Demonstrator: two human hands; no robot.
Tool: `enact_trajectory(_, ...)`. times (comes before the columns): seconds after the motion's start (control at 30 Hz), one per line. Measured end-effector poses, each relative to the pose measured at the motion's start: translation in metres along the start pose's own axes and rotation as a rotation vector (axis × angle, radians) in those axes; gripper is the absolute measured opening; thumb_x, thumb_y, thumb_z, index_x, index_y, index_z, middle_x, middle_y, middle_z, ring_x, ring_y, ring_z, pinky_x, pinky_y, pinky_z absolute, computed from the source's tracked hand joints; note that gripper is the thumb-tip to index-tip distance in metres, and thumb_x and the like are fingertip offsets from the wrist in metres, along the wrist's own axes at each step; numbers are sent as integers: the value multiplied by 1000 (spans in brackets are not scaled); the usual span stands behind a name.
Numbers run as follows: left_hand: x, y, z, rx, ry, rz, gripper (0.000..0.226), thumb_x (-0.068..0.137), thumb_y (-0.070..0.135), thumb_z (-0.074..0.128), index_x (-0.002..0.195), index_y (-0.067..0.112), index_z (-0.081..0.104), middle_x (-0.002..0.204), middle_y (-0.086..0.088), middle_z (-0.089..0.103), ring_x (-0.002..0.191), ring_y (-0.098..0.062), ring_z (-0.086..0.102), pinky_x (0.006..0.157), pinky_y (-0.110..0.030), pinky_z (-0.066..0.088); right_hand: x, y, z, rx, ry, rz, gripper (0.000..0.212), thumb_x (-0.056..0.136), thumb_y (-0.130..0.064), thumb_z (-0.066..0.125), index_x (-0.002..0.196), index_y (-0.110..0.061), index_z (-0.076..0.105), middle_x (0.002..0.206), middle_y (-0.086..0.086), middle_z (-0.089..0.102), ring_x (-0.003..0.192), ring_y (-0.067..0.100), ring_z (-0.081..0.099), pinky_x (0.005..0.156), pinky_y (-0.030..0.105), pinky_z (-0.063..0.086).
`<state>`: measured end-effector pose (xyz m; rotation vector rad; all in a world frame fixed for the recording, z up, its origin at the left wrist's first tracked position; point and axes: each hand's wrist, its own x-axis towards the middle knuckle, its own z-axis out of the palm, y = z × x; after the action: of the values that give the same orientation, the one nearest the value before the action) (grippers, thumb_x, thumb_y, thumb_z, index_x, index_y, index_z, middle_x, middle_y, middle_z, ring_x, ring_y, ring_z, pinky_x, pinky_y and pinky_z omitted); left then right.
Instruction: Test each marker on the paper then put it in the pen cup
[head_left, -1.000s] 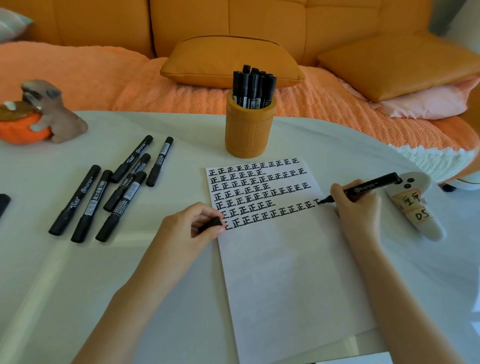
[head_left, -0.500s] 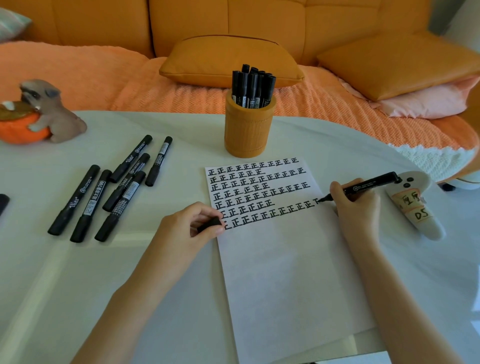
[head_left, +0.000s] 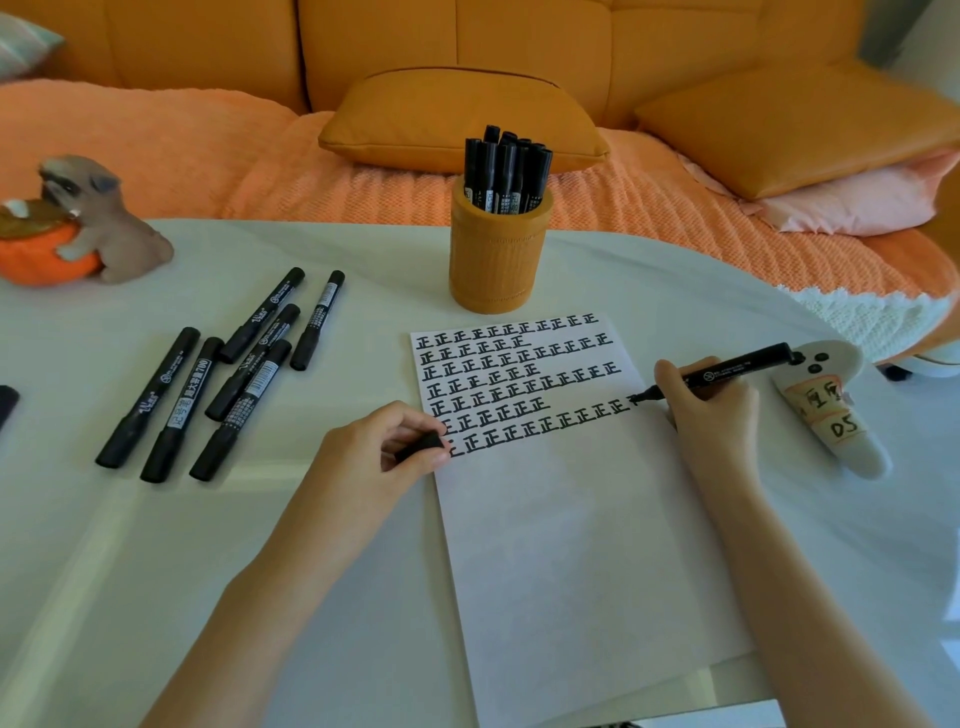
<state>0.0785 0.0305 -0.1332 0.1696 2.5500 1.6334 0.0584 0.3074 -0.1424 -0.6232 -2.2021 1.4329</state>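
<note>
A black object (head_left: 6, 402) at the table's (head_left: 156, 571) 9 o'clock edge is cut off by the frame, so you cannot tell what it is. Your right hand (head_left: 711, 410) covers part of the marker (head_left: 737, 366) it grips, whose tip touches the paper (head_left: 571, 545) at the right end of a row of characters, about 1 o'clock on the sheet. Your left hand (head_left: 384, 452) pinches a black cap (head_left: 418, 447), half hidden by its fingers, at the sheet's 10 o'clock edge. The orange pen cup (head_left: 496, 260) stands at 12 o'clock just beyond the paper, packed with upright black markers (head_left: 506, 171) too crowded to count. Six loose markers (head_left: 234, 374) lie farther out at 10 o'clock.
</note>
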Motion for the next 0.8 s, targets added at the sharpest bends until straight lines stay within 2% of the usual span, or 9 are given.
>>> enact_trajectory(0.3, 0, 0, 0, 13, -1, 3, 14, 80, 14, 72, 90, 23, 68, 87, 11, 73, 84, 4, 66, 76, -3, 45, 2, 1, 1, -66, 2, -5, 20, 85, -17, 61, 74, 0, 56, 60, 5, 45, 45, 6, 35, 40, 16, 26)
enact_trajectory(0.57, 0, -2, 0, 20, 2, -4, 14, 80, 17, 72, 89, 27, 67, 89, 10, 73, 86, 1, 66, 78, -8, 47, 0, 0, 0, -77, 7, -24, 21, 83, -11, 58, 77, 8, 51, 65, 11, 45, 50, 8, 35, 41, 17, 26)
enact_trajectory(0.7, 0, -1, 0, 25, 4, -5, 15, 80, 18, 73, 89, 27, 67, 89, 11, 73, 86, 2, 66, 78, -7, 47, 0, 1, -2, -26, 16, 2, 22, 83, -13, 59, 77, 6, 51, 64, 11, 43, 60, 20, 41, 52, 27, 29)
enact_trajectory(0.8, 0, -1, 0, 18, 2, -4, 15, 80, 15, 72, 89, 25, 68, 87, 11, 73, 85, 1, 66, 78, -8, 47, 0, 1, -2, -30, 10, -5, 22, 84, -14, 60, 77, 5, 52, 64, 11, 44, 58, 18, 39, 47, 23, 30)
